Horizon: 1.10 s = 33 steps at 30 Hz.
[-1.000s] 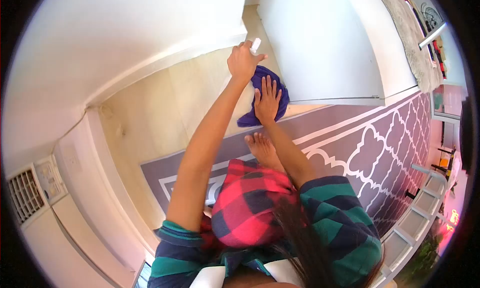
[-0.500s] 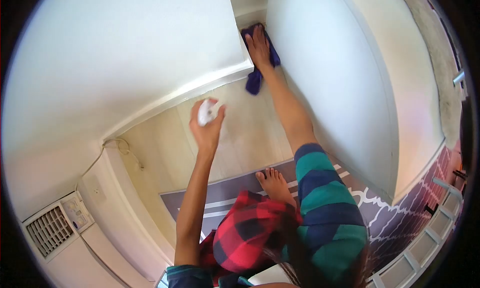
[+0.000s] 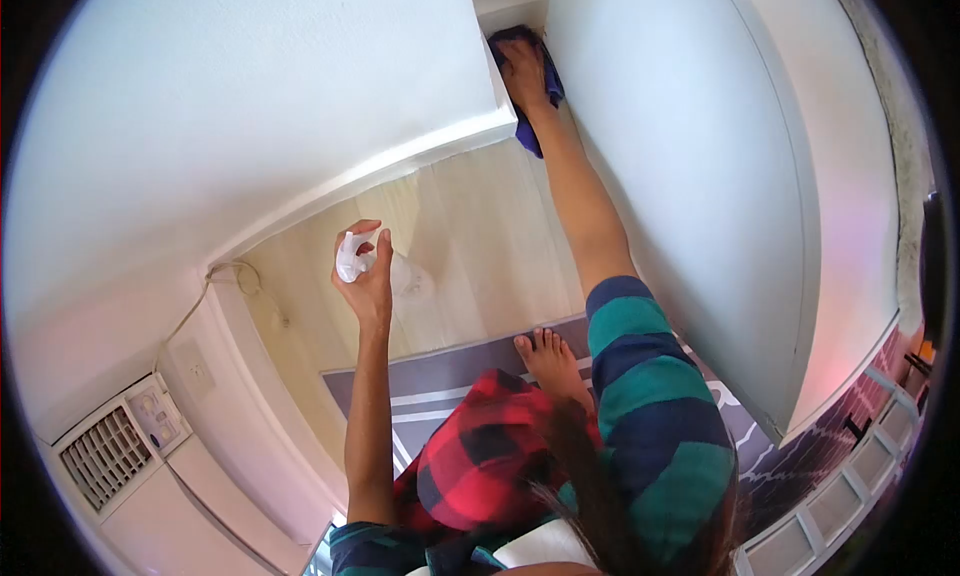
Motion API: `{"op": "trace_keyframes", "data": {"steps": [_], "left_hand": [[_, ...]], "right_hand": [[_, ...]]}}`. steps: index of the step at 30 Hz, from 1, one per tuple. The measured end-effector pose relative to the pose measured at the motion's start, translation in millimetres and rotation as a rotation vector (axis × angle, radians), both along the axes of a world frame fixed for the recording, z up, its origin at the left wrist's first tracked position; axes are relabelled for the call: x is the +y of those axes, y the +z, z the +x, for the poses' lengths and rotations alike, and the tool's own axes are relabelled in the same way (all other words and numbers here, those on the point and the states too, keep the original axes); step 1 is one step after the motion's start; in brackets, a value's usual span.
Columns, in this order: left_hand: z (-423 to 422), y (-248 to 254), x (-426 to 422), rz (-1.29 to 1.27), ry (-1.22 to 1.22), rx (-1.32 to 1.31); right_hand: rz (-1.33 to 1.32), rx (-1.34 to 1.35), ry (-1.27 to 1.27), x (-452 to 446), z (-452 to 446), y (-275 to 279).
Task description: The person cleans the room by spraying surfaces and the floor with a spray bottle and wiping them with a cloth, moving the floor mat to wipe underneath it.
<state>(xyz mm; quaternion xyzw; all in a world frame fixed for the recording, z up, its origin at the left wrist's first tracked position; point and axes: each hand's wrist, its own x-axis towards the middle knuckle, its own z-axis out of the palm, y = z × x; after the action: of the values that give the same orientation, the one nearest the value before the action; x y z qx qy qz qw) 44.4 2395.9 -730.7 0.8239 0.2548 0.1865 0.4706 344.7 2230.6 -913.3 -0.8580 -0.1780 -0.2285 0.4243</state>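
My right hand (image 3: 524, 74) presses on a dark purple cloth (image 3: 528, 136) on the floor, in the narrow gap between the wall's corner and a large white panel. The cloth shows around and below the fingers, which lie spread over it. At the centre left, my left hand (image 3: 366, 274) is curled around a white spray bottle (image 3: 352, 258) and holds it above the pale wooden floor (image 3: 470, 236). Only the bottle's white top shows clearly; its lower part is hard to make out.
A white wall with a baseboard (image 3: 400, 158) runs along the left. The white panel (image 3: 690, 176) stands at the right. A cable (image 3: 240, 268) lies by the left corner, above a vented unit (image 3: 106, 458). A patterned mat (image 3: 450, 366) lies under my foot (image 3: 550, 361).
My right hand and the cloth have moved forward from beside the mat into the gap. My left hand has drawn back and left with the spray bottle.
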Motion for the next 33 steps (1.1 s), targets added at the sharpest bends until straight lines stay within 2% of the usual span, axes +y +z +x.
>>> {"op": "trace_keyframes", "data": {"steps": [2,3,7,8,11,13,14,17,19,22,23,24,26,29,31,33], "left_hand": [[5.1,-4.5,3.4,-0.023,-0.004,-0.04],[9.1,-0.9,3.3,-0.025,0.007,-0.04],[1.8,-4.9,8.1,-0.014,0.049,-0.062],[3.8,-1.6,6.5,-0.023,0.061,-0.069],[-3.4,-5.0,4.6,-0.021,0.056,-0.084],[8.0,-3.7,6.3,-0.023,0.045,-0.134],[7.9,-1.8,5.1,-0.034,0.047,-0.136],[11.0,-3.8,11.7,-0.017,0.093,-0.119],[5.4,-3.6,16.0,0.012,0.121,-0.068],[7.2,0.6,14.3,0.006,0.125,-0.062],[5.6,-0.4,11.3,-0.021,0.118,-0.074],[5.6,-1.5,7.9,-0.049,0.103,-0.085],[2.7,-2.0,2.6,-0.017,0.093,-0.091],[0.7,-0.5,0.7,0.021,0.089,-0.082],[-0.8,-0.7,0.6,0.049,0.092,-0.063],[-1.8,-4.9,3.7,0.017,0.075,-0.084]], "right_hand": [[0.026,0.037,0.163,-22.4,-12.6,-6.5],[-0.041,0.048,0.209,-34.2,-25.2,-3.7],[0.103,-0.129,-0.018,-1.3,18.2,-2.2],[0.151,0.005,-0.051,6.2,22.6,6.3],[0.142,0.144,0.026,-0.1,13.5,-0.8],[-0.133,0.285,0.124,-24.8,-8.8,20.6],[-0.137,0.486,0.073,-25.2,-15.3,42.5],[0.596,0.417,-0.096,7.9,20.0,71.8],[0.677,0.174,0.06,56.0,38.7,82.2],[0.358,0.209,0.056,43.9,46.2,69.4],[0.334,0.279,0.022,39.0,34.0,63.2],[0.31,0.346,-0.021,28.1,9.8,60.8],[0.257,0.307,0.012,-4.0,-54.4,68.9],[0.254,0.355,0.06,-7.5,-59.2,74.3],[0.209,0.233,0.039,25.5,0.4,61.6],[0.508,0.283,0.074,50.5,43.6,71.5]]}}
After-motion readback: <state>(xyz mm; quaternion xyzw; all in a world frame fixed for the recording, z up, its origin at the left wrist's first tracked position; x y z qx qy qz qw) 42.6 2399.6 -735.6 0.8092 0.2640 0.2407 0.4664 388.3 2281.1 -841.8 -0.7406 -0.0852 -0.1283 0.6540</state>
